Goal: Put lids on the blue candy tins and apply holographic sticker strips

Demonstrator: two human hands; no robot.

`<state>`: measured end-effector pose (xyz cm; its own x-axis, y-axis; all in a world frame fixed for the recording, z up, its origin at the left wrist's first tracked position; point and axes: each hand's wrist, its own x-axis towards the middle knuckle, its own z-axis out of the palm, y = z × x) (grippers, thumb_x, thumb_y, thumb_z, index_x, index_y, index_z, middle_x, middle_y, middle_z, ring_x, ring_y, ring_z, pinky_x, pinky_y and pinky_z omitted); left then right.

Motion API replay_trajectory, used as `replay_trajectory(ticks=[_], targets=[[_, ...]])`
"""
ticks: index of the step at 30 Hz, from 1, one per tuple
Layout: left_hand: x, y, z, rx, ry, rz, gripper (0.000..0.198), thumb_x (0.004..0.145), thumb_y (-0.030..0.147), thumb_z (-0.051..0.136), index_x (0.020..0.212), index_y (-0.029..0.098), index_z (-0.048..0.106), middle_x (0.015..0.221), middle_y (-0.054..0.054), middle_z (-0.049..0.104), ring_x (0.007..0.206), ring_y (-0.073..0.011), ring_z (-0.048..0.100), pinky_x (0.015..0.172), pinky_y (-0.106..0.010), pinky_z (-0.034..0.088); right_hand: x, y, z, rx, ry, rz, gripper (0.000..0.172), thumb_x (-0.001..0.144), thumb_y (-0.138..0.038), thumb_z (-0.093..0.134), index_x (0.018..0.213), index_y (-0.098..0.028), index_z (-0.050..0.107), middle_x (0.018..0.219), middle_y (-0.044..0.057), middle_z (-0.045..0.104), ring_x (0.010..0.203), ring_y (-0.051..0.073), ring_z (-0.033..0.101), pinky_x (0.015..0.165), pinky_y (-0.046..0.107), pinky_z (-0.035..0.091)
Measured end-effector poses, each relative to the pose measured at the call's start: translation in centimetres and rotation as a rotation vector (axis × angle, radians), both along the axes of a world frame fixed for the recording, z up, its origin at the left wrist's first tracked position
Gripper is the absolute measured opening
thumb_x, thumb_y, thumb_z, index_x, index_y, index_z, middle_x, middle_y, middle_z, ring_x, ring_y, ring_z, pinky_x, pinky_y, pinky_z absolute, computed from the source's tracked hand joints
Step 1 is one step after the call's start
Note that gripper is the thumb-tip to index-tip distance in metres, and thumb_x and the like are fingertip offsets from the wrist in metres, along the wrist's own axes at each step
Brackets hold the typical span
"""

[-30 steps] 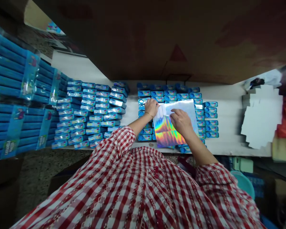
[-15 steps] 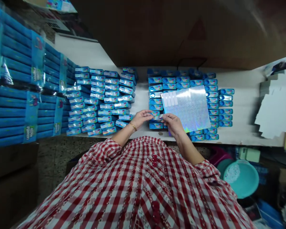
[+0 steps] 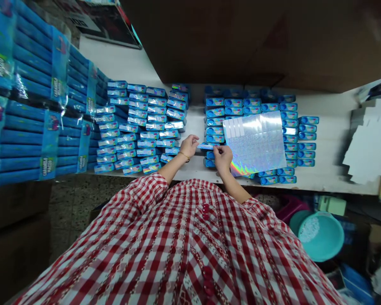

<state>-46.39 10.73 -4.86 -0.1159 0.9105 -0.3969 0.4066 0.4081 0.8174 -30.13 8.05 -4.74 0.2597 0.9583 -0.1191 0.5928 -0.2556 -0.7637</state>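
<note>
My right hand (image 3: 223, 158) pinches the right end of a small shiny strip (image 3: 208, 146) over the small blue boxes on the right. At the strip's left end is my left hand (image 3: 189, 146), its fingers curled and slightly apart, with nothing seen between them. A silvery sheet (image 3: 257, 142) with pale label strips at its upper left lies on the blue boxes (image 3: 215, 123), just right of my right hand. More blue boxes (image 3: 152, 127), many with shiny strips on them, stand in rows to the left of my left hand.
Wrapped blue packs (image 3: 28, 144) are stacked at the far left. A large brown box (image 3: 241, 46) spans the back of the white table (image 3: 330, 169). White sheets (image 3: 365, 148) are piled at the right. A turquoise basin (image 3: 327, 237) is below the table edge.
My left hand has come away from the strip and its fingers have opened. My right hand has moved left with the strip. The whole view has shifted slightly.
</note>
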Motion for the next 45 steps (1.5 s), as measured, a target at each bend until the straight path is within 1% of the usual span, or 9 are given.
replay_trajectory(ticks=[14, 18, 21, 26, 31, 33, 36, 41, 45], targets=[[2.3, -0.9, -2.2, 0.047, 0.1, 0.005, 0.016, 0.079, 0.013, 0.046, 0.091, 0.017, 0.056, 0.09, -0.007, 0.062, 0.086, -0.0164, 0.059, 0.085, -0.03, 0.045, 0.4, 0.1, -0.3, 0.027, -0.522, 0.223, 0.029, 0.089, -0.035, 0.044, 0.092, -0.017, 0.066, 0.091, 0.012, 0.06, 0.087, 0.026, 0.047, 0.076, 0.038, 0.035], [2.6, -2.1, -3.4, 0.135, 0.123, 0.033, 0.027, 0.079, 0.011, 0.041, 0.1, 0.015, 0.057, 0.109, -0.012, 0.058, 0.101, -0.0184, 0.057, 0.092, -0.033, 0.045, 1.6, -0.4, 0.7, 0.065, -0.632, 0.467, 0.033, 0.091, -0.024, 0.038, 0.112, -0.021, 0.063, 0.098, 0.012, 0.058, 0.089, 0.025, 0.044, 0.076, 0.038, 0.031], [2.8, -3.4, -4.6, 0.194, 0.079, -0.071, 0.039, 0.078, 0.011, 0.038, 0.113, 0.014, 0.057, 0.122, -0.014, 0.055, 0.117, -0.0209, 0.051, 0.104, -0.037, 0.038, 2.0, -1.0, 1.3, -0.03, -0.746, 0.686, 0.043, 0.09, -0.019, 0.037, 0.13, -0.024, 0.052, 0.106, 0.012, 0.055, 0.091, 0.024, 0.042, 0.076, 0.037, 0.029], [2.3, -4.3, -5.3, 0.21, 0.108, -0.187, 0.052, 0.072, 0.011, 0.043, 0.123, 0.014, 0.054, 0.135, -0.013, 0.049, 0.127, -0.0252, 0.043, 0.109, -0.042, 0.033, 3.0, -0.5, 1.7, -0.064, -0.708, 0.776, 0.044, 0.089, -0.017, 0.038, 0.131, -0.023, 0.052, 0.109, 0.012, 0.055, 0.094, 0.023, 0.043, 0.078, 0.036, 0.03], [3.6, -0.9, -1.2, 0.377, 0.27, -0.082, 0.043, 0.086, 0.024, 0.039, 0.127, 0.018, 0.052, 0.135, -0.011, 0.048, 0.127, -0.0236, 0.04, 0.109, -0.041, 0.03, 9.2, 4.1, 2.0, 0.153, -0.514, 0.422, 0.039, 0.087, -0.014, 0.038, 0.116, -0.02, 0.063, 0.106, 0.011, 0.056, 0.094, 0.022, 0.047, 0.082, 0.035, 0.036], [6.0, 1.8, 1.0, 0.412, 0.334, -0.179, 0.041, 0.089, 0.031, 0.04, 0.126, 0.02, 0.052, 0.131, -0.011, 0.051, 0.123, -0.0243, 0.042, 0.106, -0.042, 0.032, 12.0, 7.0, 1.9, 0.238, -0.484, 0.334, 0.036, 0.087, -0.016, 0.039, 0.111, -0.019, 0.065, 0.103, 0.011, 0.056, 0.095, 0.022, 0.048, 0.084, 0.036, 0.038], [10.2, 6.0, 2.7, 0.328, 0.446, -0.317, 0.038, 0.084, 0.035, 0.053, 0.119, 0.021, 0.057, 0.131, -0.012, 0.05, 0.122, -0.0299, 0.04, 0.101, -0.046, 0.032, 14.4, 11.1, 1.6, 0.28, -0.489, 0.391, 0.033, 0.088, -0.019, 0.042, 0.111, -0.02, 0.065, 0.106, 0.011, 0.057, 0.096, 0.023, 0.048, 0.084, 0.037, 0.039], [14.1, 9.7, 1.6, 0.21, 0.522, -0.287, 0.014, 0.079, 0.028, 0.061, 0.09, 0.02, 0.063, 0.131, -0.011, 0.048, 0.124, -0.0316, 0.036, 0.098, -0.047, 0.032, 13.9, 14.6, 0.6, 0.189, -0.624, 0.611, 0.033, 0.09, -0.022, 0.042, 0.115, -0.023, 0.063, 0.113, 0.01, 0.057, 0.096, 0.024, 0.045, 0.079, 0.036, 0.037], [14.6, 9.4, 0.5, 0.229, 0.525, -0.236, 0.021, 0.081, 0.027, 0.059, 0.101, 0.021, 0.06, 0.131, -0.01, 0.048, 0.124, -0.0301, 0.037, 0.098, -0.046, 0.033, 13.9, 14.8, -0.1, 0.172, -0.717, 0.756, 0.034, 0.092, -0.023, 0.039, 0.119, -0.021, 0.06, 0.115, 0.011, 0.058, 0.097, 0.025, 0.043, 0.076, 0.035, 0.034]])
